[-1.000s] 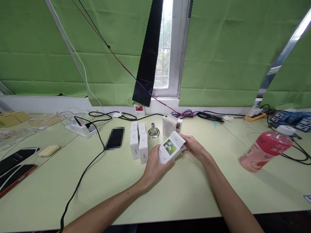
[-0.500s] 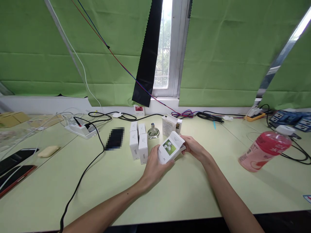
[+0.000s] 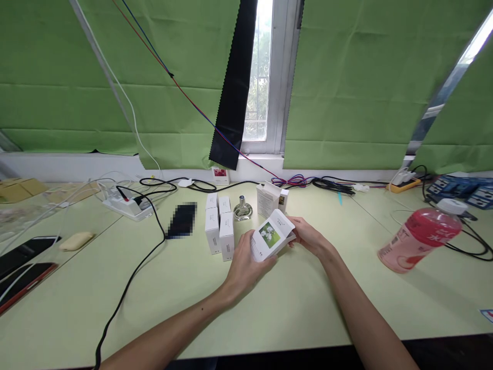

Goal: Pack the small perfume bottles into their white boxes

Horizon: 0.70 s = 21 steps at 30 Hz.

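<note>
No lettering can be read for certain. The white box (image 3: 271,235) between the fingers (image 3: 246,245) carries a flower picture with small print lines above and below it, too fine to make out. The boxes (image 3: 220,226) just left of the fingers bear tiny marks on their fronts, also illegible. The pink bottle (image 3: 419,236), well to the right of the fingers, has large white characters on its label and small print on a paler panel; none resolves into readable words.

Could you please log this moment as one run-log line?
left hand: grips small white cardboard box with flower picture | right hand: holds box's far end | box: tilted above pale green table
</note>
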### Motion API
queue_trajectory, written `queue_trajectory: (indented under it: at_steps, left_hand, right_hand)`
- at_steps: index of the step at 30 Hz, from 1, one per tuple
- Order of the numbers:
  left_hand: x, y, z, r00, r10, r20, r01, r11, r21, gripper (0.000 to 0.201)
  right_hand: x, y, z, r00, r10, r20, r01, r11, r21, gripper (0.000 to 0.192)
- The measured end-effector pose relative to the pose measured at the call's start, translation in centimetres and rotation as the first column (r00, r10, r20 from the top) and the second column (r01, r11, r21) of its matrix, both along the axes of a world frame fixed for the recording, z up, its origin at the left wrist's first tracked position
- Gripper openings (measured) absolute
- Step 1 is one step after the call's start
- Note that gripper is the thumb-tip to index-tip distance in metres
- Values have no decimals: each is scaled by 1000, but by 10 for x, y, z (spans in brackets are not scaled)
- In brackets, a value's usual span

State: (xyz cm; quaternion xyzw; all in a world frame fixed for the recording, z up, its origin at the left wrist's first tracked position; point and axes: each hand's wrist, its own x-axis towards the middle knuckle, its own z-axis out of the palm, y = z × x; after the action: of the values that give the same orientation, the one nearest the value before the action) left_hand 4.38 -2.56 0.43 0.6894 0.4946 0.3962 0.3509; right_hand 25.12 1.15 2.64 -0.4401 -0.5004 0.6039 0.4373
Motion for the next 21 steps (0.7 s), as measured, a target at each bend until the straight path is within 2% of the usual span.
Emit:
queue_trajectory:
  at_steps: [21]
  left_hand:
    - [2,0,1,1000,22,16,-22,1000,-3,59]
  right_hand:
    - [1,1,-4,998,47,32,-47,999,19,26]
